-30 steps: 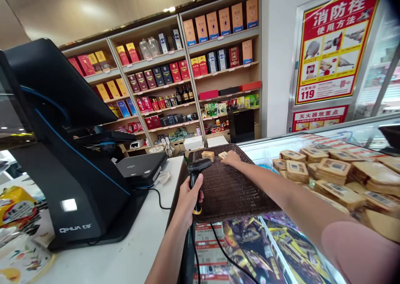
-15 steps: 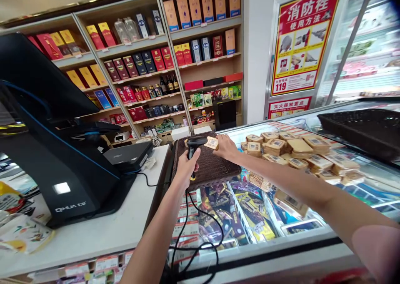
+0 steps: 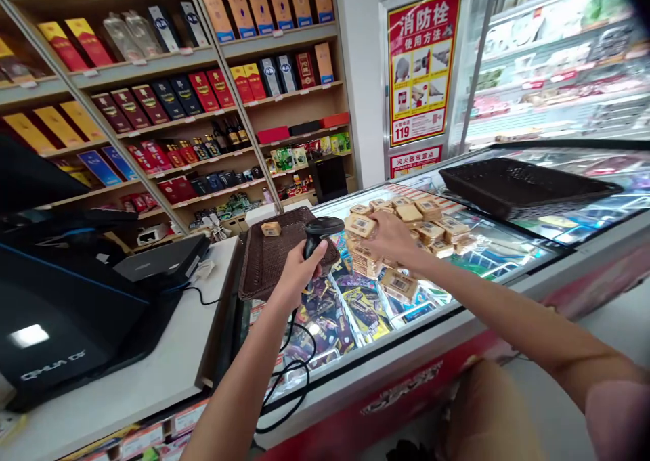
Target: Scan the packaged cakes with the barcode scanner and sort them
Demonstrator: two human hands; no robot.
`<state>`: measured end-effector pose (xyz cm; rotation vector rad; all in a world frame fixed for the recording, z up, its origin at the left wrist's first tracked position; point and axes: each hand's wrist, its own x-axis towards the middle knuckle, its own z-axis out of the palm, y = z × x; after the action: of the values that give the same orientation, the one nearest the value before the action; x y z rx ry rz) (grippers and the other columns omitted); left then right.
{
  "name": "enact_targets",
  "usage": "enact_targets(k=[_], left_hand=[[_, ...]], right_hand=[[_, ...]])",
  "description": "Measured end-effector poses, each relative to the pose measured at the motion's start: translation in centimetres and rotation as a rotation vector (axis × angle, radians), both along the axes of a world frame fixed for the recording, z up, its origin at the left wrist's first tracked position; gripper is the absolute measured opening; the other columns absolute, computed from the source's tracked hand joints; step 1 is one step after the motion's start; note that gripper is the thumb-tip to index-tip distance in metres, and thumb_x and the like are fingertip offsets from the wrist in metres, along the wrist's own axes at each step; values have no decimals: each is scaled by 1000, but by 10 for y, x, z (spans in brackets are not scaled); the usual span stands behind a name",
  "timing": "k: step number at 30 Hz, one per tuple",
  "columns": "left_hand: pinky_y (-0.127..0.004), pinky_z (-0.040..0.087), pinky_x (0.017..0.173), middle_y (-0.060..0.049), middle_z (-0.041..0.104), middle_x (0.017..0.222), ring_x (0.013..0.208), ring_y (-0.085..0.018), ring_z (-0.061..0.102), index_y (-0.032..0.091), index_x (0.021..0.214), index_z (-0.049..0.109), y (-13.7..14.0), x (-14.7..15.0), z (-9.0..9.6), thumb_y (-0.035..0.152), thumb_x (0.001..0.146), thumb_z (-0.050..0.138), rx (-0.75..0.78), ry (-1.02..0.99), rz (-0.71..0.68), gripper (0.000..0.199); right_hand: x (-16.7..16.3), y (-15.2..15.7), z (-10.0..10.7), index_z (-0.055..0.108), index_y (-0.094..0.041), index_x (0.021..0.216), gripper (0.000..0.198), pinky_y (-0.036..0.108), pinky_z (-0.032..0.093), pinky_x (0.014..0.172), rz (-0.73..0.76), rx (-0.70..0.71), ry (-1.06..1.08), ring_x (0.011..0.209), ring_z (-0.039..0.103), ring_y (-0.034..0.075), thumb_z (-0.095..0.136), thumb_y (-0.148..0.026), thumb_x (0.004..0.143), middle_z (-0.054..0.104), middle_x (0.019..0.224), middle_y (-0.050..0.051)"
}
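In my left hand (image 3: 299, 271) is a black handheld barcode scanner (image 3: 321, 228), its head pointing right and its cable hanging below. The fingers are wrapped round its handle. My right hand (image 3: 390, 239) grips a flat, light-brown packaged biscuit (image 3: 361, 225) with a label on top, at the left side of the biscuit pile (image 3: 429, 231). Several similar packs with barcode labels lie stacked there on the freezer's glass top. A single biscuit pack (image 3: 271, 229) lies in the brown woven basket (image 3: 258, 268), left of the scanner.
A dark woven tray (image 3: 528, 183) stands at the right on the freezer (image 3: 325, 393). Ice cream packs show through the glass. To the left are a white counter (image 3: 152, 373) and a black checkout machine (image 3: 66, 312). Shelves of boxes (image 3: 172, 99) line the back.
My right hand has moved from over the basket to the pile and grips a pack there. One pack now lies in the basket. The view has turned right.
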<state>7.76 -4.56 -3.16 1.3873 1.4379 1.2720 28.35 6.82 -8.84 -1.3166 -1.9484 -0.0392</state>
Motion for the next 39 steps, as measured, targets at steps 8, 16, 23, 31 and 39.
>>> enact_targets(k=[8, 16, 23, 31, 39], left_hand=[[-20, 31, 45, 6, 45, 52, 46, -8, 42, 19, 77, 54, -4, 62, -18, 63, 71, 71, -59, -6, -224, 47], [-20, 33, 46, 7, 45, 53, 46, -9, 45, 20, 80, 54, 6, 61, -24, 63, 69, 72, -40, -22, -200, 49], [-20, 32, 44, 7, 44, 54, 45, -8, 43, 19, 79, 53, 10, 32, -30, 63, 68, 73, -48, -39, -128, 49], [-20, 33, 45, 6, 46, 54, 47, -9, 45, 19, 78, 53, 12, -5, -33, 63, 70, 72, -38, -39, -84, 49], [-19, 35, 45, 5, 50, 61, 47, -7, 47, 19, 79, 52, 11, -71, -23, 63, 70, 72, -25, -80, 27, 50]], right_hand=[[100, -33, -49, 61, -16, 108, 52, 42, 52, 76, -240, -80, 64, 87, 67, 32, 70, -45, 66, 71, 95, 13], [116, -26, -64, 59, -16, 112, 54, 45, 51, 81, -389, -86, 59, 95, 65, 36, 69, -46, 69, 69, 101, 17], [124, -32, -84, 51, -11, 122, 59, 47, 50, 84, -437, -54, 45, 101, 62, 38, 65, -44, 75, 65, 110, 21], [129, -30, -98, 58, -12, 118, 56, 41, 53, 76, -362, -173, -35, 87, 68, 33, 63, -49, 78, 71, 99, 17], [58, -20, -44, 55, -13, 126, 57, 50, 46, 90, -238, 117, -190, 110, 59, 39, 58, -53, 86, 65, 116, 21]])
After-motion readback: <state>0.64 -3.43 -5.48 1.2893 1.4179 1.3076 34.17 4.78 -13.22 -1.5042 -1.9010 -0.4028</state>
